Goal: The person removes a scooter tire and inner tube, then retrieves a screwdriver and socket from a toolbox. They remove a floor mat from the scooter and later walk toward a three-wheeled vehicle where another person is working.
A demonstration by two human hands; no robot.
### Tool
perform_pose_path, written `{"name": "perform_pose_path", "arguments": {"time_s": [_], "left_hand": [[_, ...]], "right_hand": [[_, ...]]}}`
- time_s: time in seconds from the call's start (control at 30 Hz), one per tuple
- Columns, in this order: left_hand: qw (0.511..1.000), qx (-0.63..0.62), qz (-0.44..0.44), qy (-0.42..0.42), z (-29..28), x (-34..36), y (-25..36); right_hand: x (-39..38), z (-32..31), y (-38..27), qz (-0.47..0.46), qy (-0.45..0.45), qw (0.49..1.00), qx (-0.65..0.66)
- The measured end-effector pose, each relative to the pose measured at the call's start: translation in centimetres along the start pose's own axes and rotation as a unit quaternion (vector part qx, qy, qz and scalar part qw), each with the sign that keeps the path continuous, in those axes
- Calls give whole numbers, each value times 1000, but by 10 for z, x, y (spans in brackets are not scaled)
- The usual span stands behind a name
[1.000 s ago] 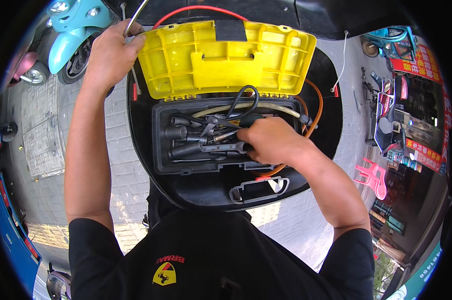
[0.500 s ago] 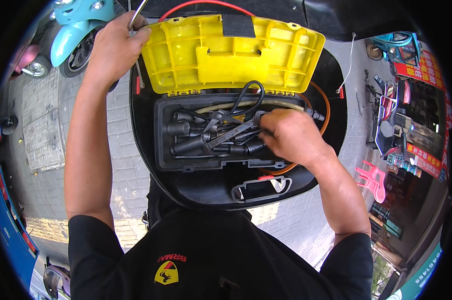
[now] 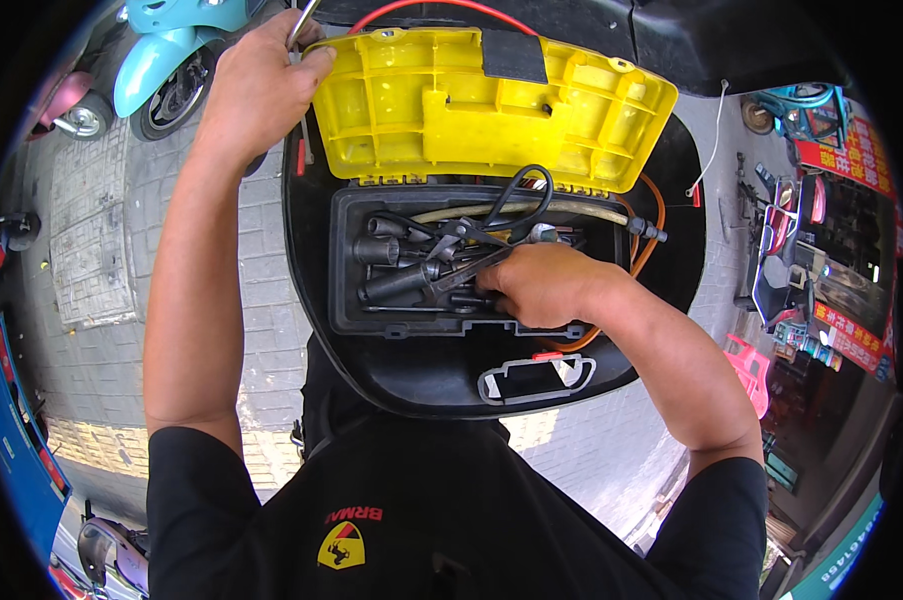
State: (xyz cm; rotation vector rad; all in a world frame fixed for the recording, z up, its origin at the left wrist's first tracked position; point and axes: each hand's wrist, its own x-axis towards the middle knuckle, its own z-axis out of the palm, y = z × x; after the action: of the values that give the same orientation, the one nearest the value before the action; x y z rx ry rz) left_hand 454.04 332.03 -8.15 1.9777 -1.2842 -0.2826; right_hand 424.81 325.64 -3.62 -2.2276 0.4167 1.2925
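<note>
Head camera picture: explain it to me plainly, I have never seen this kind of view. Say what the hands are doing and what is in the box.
This is one picture from a wide fisheye camera worn on a person's head, looking down at their own bare arms, so straight edges bend near the rim. There is no machine, only two hands. The left hand is up at the corner of the open yellow lid and has a thin metal tool in its grip. The right hand reaches into the black toolbox tray, fingers among the dark sockets and wrenches; what exactly it grips is hidden. Black-handled scissors and a pale hose lie along the tray's far side. Paved ground and parked scooters surround it.
</note>
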Motion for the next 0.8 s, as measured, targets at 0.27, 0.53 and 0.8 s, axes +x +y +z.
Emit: {"name": "perform_pose_path", "arguments": {"time_s": [0.27, 0.53, 0.8], "left_hand": [[999, 12, -31, 13, -5, -5, 2], [987, -158, 36, 23, -13, -17, 7], [996, -65, 41, 42, -15, 0, 29]], "right_hand": [[-9, -3, -14, 26, 99, 994, -34], [-34, 3, 0, 50, 123, 985, -112], [-50, 36, 26, -5, 167, 986, -29]]}}
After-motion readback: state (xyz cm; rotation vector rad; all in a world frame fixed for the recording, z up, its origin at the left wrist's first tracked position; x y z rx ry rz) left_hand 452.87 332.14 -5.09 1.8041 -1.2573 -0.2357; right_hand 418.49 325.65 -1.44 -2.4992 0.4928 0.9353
